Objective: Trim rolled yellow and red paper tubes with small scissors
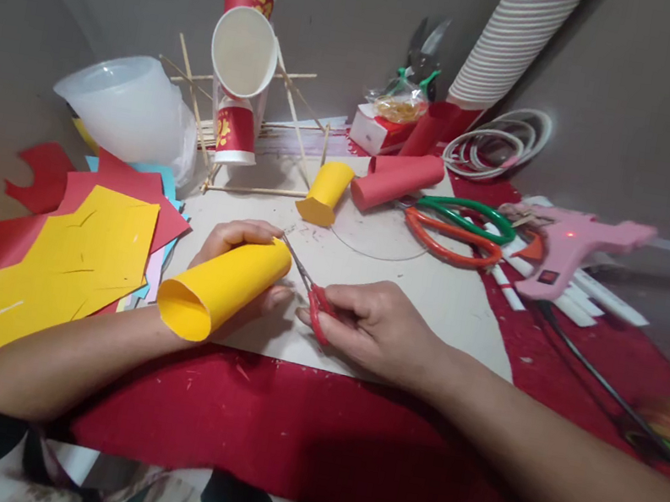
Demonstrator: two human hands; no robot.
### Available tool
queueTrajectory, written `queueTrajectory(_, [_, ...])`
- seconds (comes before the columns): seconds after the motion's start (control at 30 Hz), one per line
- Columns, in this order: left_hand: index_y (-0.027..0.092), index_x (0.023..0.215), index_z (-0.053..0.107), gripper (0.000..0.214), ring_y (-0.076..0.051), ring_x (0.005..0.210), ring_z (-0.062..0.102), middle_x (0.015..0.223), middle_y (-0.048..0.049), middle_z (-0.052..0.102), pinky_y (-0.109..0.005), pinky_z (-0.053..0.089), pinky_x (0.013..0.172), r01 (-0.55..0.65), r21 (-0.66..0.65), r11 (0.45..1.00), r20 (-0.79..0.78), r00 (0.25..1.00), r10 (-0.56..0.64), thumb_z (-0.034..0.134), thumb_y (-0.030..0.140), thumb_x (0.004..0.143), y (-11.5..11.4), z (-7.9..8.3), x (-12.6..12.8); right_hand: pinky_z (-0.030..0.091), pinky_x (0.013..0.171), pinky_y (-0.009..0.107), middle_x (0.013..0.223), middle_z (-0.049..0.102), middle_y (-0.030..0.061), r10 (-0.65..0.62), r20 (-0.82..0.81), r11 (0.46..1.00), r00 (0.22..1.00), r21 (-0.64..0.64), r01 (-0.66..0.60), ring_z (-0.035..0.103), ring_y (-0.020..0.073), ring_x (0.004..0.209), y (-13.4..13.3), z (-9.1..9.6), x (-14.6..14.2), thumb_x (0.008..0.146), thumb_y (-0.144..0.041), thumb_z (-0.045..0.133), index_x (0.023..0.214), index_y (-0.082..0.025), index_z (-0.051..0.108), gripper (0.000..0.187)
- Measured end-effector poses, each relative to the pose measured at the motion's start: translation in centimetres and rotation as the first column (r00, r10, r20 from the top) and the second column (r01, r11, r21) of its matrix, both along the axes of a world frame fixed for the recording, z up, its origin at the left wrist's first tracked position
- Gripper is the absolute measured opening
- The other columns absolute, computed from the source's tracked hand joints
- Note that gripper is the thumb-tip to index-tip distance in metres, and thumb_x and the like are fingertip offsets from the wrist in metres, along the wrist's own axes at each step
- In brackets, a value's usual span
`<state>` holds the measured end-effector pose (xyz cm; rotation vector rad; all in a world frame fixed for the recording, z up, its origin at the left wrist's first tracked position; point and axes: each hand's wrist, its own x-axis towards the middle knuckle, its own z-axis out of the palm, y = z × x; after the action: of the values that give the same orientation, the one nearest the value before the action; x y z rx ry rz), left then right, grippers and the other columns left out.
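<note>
Yellow paper tube (219, 287) lies on its side on the beige board (431, 293), open mouth toward us, far end pointing away & right. Left hand (235, 236) has its grip curled round the tube's far half, fingers over the top, fingertips showing at the tube's right flank. It's closed on the tube, not squashing it. Right hand (377, 327), just right of the tube, has its grip pinched on the red loops of the small scissors (303, 276). Blades run up-left to the tube's far rim. We can't tell if they touch the rim or sit just beside it.

Handling, our judgement: tube is rolled card, v. light, hollow, thin wall. It dents w/ any hard squeeze and prob. springs open if the seam is let go. Surface is smooth, a bit slippery, and it rolls on the board. Best hold = wide wrap round mid-body, light pressure, not at the open mouth, where it collapses easiest.

Rel. to tube: loose yellow & red sheets (76, 259) just left. Smaller yellow tube (324, 191) & red tube (395, 180) lie beyond it, well apart. Big scissors (460, 229) & pink glue gun (573, 244) are far right. All on the red-covered tabletop (254, 426).
</note>
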<state>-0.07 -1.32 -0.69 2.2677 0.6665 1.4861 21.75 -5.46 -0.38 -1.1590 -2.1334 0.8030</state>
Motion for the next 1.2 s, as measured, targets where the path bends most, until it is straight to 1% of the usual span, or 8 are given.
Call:
queueTrajectory(0.1, [0.025,0.116,0.053,0.049,-0.022,0.108,0.064,0.113,-0.0074,0.064,-0.040,0.053,0.094,-0.010,-0.003,1.000,-0.019,1.000,0.010,0.078,0.036,0.075,-0.13,0.12,-0.02,0.025,0.049,0.022,0.048,0.043,-0.0040,0.009,-0.017,1.000,1.000,0.012,-0.008,0.033,0.0058,0.046,0.03,-0.09,0.02,0.089,-0.039,0.051,0.056,-0.016,0.049,0.040])
queueTrajectory(0.33, [0.021,0.112,0.052,0.046,-0.021,0.107,0.064,0.112,-0.0090,0.063,-0.039,0.053,0.094,-0.070,0.065,0.995,-0.072,0.995,0.075,0.077,0.034,0.077,-0.24,0.80,0.07,0.023,0.047,0.021,0.048,0.031,-0.0071,0.003,-0.093,1.000,0.996,0.012,-0.002,0.027,0.0052,0.046,0.14,-0.20,-0.02,0.085,-0.040,0.060,0.054,-0.017,0.043,0.042])
queueTrajectory(0.5, [0.023,0.111,0.051,0.045,-0.021,0.105,0.065,0.110,-0.0077,0.063,-0.040,0.054,0.092,-0.089,0.090,0.992,-0.092,0.991,0.097,0.076,0.041,0.077,-0.17,0.90,0.00,0.024,0.046,0.019,0.047,0.033,-0.0071,0.012,-0.093,1.000,0.996,0.014,-0.011,0.028,0.0048,0.045,0.13,-0.15,-0.04,0.085,-0.040,0.060,0.053,-0.017,0.044,0.042])
queueTrajectory(0.6, [0.023,0.112,0.051,0.045,-0.021,0.107,0.064,0.112,-0.0081,0.063,-0.041,0.053,0.095,-0.078,0.060,0.995,-0.095,0.992,0.083,0.077,0.036,0.077,-0.13,0.76,-0.03,0.025,0.046,0.018,0.047,0.035,-0.0065,0.023,-0.082,1.000,0.996,-0.001,-0.024,0.031,0.0048,0.045,0.16,-0.15,-0.04,0.087,-0.041,0.057,0.056,-0.016,0.049,0.041])
queueTrajectory(0.77, [0.022,0.114,0.052,0.048,-0.022,0.108,0.062,0.112,-0.0087,0.062,-0.042,0.052,0.096,-0.027,0.053,0.998,-0.044,0.999,0.029,0.078,0.031,0.075,0.15,0.31,-0.23,0.025,0.047,0.019,0.048,0.036,-0.0059,0.028,-0.078,0.999,0.997,0.019,-0.027,0.033,0.0047,0.045,0.23,-0.15,0.00,0.088,-0.042,0.054,0.055,-0.016,0.049,0.042])
queueTrajectory(0.9, [0.022,0.115,0.052,0.050,-0.022,0.110,0.062,0.113,-0.0087,0.062,-0.043,0.052,0.097,-0.019,0.021,1.000,-0.060,0.998,0.021,0.079,0.029,0.074,0.16,0.32,-0.36,0.025,0.047,0.020,0.047,0.037,-0.0053,0.032,-0.087,0.999,0.996,0.004,-0.032,0.032,0.0053,0.046,0.26,-0.07,0.04,0.088,-0.045,0.053,0.055,-0.016,0.051,0.044])
queueTrajectory(1.03, [0.022,0.112,0.053,0.048,-0.022,0.108,0.063,0.110,-0.0079,0.062,-0.043,0.052,0.095,-0.033,0.043,0.999,-0.064,0.997,0.035,0.080,0.030,0.073,0.10,0.64,-0.21,0.024,0.047,0.021,0.046,0.038,-0.0053,0.008,-0.081,1.000,0.997,-0.016,-0.010,0.032,0.0055,0.045,0.29,-0.06,0.00,0.086,-0.048,0.056,0.056,-0.016,0.053,0.044])
queueTrajectory(1.2, [0.021,0.111,0.054,0.047,-0.023,0.108,0.062,0.110,-0.0087,0.062,-0.043,0.051,0.096,-0.074,0.084,0.994,-0.072,0.994,0.080,0.080,0.031,0.073,0.25,0.78,-0.12,0.024,0.047,0.020,0.046,0.036,-0.0060,0.003,-0.084,1.000,0.996,-0.001,-0.003,0.031,0.0054,0.045,0.28,-0.07,-0.07,0.085,-0.047,0.057,0.055,-0.016,0.050,0.044])
